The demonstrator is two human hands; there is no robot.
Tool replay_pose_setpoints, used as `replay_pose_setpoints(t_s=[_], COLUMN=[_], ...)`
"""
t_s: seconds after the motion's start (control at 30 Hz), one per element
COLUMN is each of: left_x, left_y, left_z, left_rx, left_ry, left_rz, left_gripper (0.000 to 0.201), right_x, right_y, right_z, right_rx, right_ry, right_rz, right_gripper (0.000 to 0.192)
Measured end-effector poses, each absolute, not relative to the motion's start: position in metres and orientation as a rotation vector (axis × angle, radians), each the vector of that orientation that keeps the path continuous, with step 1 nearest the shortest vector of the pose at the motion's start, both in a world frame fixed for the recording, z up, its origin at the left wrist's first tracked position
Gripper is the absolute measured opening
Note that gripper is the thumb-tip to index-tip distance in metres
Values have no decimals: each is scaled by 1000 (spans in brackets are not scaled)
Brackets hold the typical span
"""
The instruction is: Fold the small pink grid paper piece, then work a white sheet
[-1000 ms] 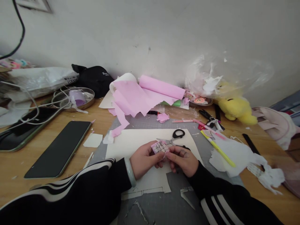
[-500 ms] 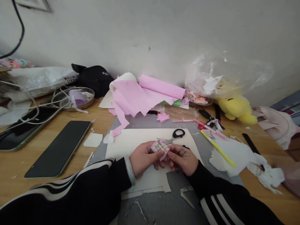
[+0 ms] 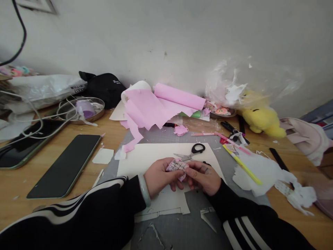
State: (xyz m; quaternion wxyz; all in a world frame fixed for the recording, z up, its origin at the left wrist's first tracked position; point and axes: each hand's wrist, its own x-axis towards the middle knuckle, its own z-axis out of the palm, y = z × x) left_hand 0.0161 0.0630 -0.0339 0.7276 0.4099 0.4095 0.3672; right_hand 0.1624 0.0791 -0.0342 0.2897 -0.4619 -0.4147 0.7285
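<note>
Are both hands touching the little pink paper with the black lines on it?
Touching. The head view shows the left hand and the right hand both pinching the pink paper between their fingertips, holding it just above the cream card.

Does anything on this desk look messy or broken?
Yes. The pink paper roll by the wall is torn, with ragged strips hanging down, and crumpled white scraps litter the right side. Both hands pinch a small pink piece with black lines.
</note>
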Motion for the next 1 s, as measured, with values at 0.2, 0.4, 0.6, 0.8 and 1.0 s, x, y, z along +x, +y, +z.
replay_pose_setpoints(t_s=[0.2,0.4,0.6,0.8,1.0], left_x=[16,14,14,14,15], left_y=[64,64,64,65,64], left_z=[-34,-35,-35,-35,-33], left_rx=[984,999,978,988,996], left_ry=[918,955,968,968,987], left_rz=[902,969,969,961,939], left_gripper=[14,14,14,15,16], right_x=[165,165,163,162,162], right_y=[80,79,78,78,78], right_z=[-36,-35,-35,-34,-33], right_rx=[-1244,-1278,-1291,-1296,-1335], right_ry=[-1174,-1205,-1160,-1189,-1215], right_rz=[1938,1925,1899,1906,1868], right_gripper=[29,28,32,31,30])
